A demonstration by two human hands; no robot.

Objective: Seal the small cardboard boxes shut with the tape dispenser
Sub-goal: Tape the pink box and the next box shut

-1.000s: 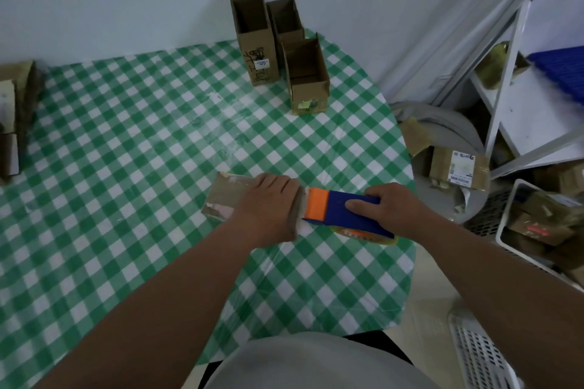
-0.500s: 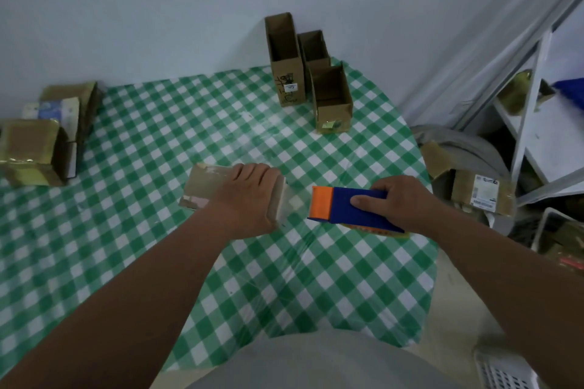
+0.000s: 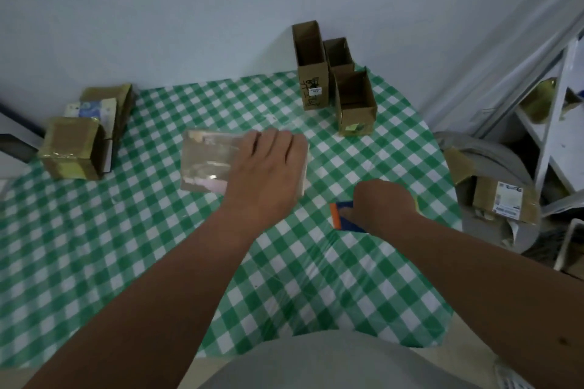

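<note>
A small flat cardboard box (image 3: pixel 207 164), glossy with tape, lies on the green-checked table (image 3: pixel 158 246). My left hand (image 3: pixel 268 174) covers its right end, fingers curled over the far edge, gripping it. To the right and nearer me, my right hand (image 3: pixel 384 204) grips the blue and orange tape dispenser (image 3: pixel 343 215), which rests low on the table, mostly hidden by the hand. The dispenser is apart from the box.
Three open upright cardboard boxes (image 3: pixel 331 79) stand at the back by the wall. Taped boxes (image 3: pixel 71 147) are stacked at the far left. Off the table's right edge sit a grey bin (image 3: pixel 493 199) with parcels and a white shelf (image 3: pixel 550 123).
The box and my left hand have shifted left and away from the dispenser. My right hand has drawn the dispenser back toward me, so a gap lies between them. The camera has tilted up.
</note>
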